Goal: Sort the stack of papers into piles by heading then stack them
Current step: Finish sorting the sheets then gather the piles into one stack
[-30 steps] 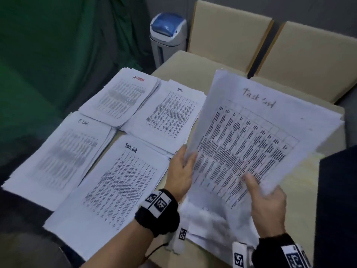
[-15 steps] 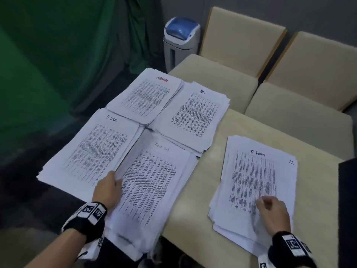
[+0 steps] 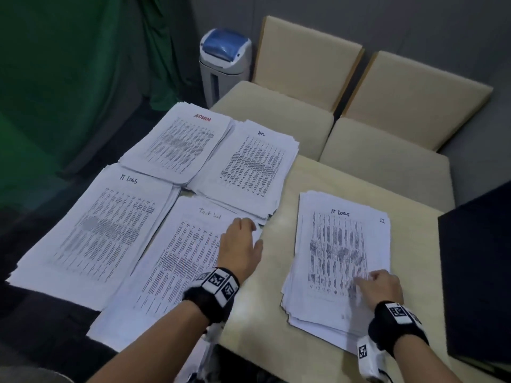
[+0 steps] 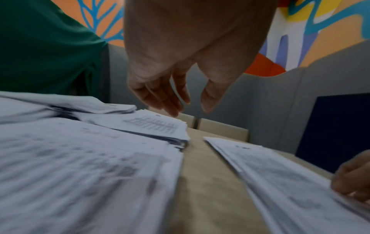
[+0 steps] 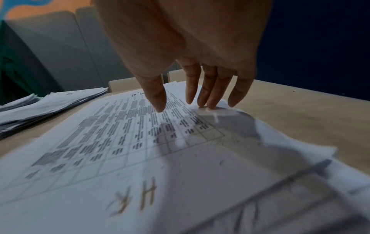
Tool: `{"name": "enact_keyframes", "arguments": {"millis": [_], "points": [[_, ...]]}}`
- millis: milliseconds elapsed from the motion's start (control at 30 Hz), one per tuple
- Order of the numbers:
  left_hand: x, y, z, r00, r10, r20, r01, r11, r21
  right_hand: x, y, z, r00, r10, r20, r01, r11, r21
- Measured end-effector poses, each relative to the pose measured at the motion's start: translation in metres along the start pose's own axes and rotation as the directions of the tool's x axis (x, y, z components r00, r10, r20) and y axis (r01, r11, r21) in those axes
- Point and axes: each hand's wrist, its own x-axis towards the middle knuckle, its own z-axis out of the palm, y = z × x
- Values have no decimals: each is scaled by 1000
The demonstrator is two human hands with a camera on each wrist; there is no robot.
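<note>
Four sorted piles lie at the left of the table: ADMIN [image 3: 190,145], HR [image 3: 254,167], IT Logs [image 3: 105,225] and Task list [image 3: 177,261]. The unsorted stack [image 3: 340,250] lies at the right, its top sheet headed IT Logs. My left hand [image 3: 244,239] hovers over the right edge of the Task list pile, and the left wrist view shows this left hand [image 4: 190,109] with loose fingers holding nothing. My right hand [image 3: 373,283] rests on the stack's near right corner. There the straight fingertips [image 5: 208,105] touch the top sheet [image 5: 124,134].
Two beige chairs [image 3: 387,161] stand against the table's far side. A white bin with a blue lid [image 3: 225,62] is behind them, beside a green curtain [image 3: 55,78]. A dark panel [image 3: 475,272] stands at the table's right edge. Bare tabletop [image 3: 265,299] separates the piles from the stack.
The Task list sheet held up in both hands a second ago now lies on the Task list pile. My left hand has moved from that pile's left edge to its right edge.
</note>
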Motion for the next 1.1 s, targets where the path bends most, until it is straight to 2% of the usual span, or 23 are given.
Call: {"name": "enact_keyframes", "arguments": {"millis": [67, 133, 233, 300, 400, 500, 600, 700, 800, 867, 933, 1000, 1033, 1067, 1100], "points": [[14, 29, 27, 996, 46, 75, -40, 996, -79, 12, 0, -5, 999, 20, -31, -20, 1000, 3], [29, 52, 53, 986, 28, 163, -11, 994, -107, 25, -1, -11, 999, 7, -47, -6, 1000, 20], [48, 78, 89, 948, -124, 292, 130, 991, -3, 44, -2, -18, 998, -45, -34, 47, 997, 59], [56, 91, 106, 917, -227, 329, 210, 974, 89, 56, -4, -21, 999, -50, -20, 52, 993, 109], [63, 100, 120, 908, -311, 281, 285, 950, 130, 69, -6, -25, 998, -44, -44, 52, 980, 190], [63, 101, 127, 929, -311, 202, 309, 950, 41, 75, 0, -27, 994, -41, -102, 71, 949, 309], [66, 98, 127, 939, -309, 148, 319, 946, -52, 76, 9, -32, 977, -135, -166, 193, 892, 409], [71, 93, 127, 935, -316, 161, 333, 938, -92, 67, 22, -42, 966, -216, -140, 257, 843, 472], [74, 87, 126, 954, -254, 162, 270, 959, -87, 52, 35, -53, 969, -230, -91, 243, 816, 524], [78, 84, 126, 972, -179, 152, 188, 981, -53, 46, 42, -58, 982, -157, -105, 188, 765, 616], [79, 81, 124, 979, -89, 181, 69, 991, 114, 44, 51, -58, 992, -61, -109, 121, 689, 715], [76, 83, 117, 973, -1, 230, -95, 909, 405, 46, 56, -54, 995, 8, -95, 69, 634, 770], [73, 85, 112, 971, 52, 232, -162, 860, 484, 47, 58, -50, 996, 37, -79, 40, 615, 787], [71, 87, 107, 970, 116, 215, -209, 848, 488, 49, 58, -48, 996, 62, -65, 17, 580, 814], [70, 88, 104, 967, 179, 181, -241, 875, 419, 51, 57, -45, 995, 93, -47, -13, 557, 831]]}}
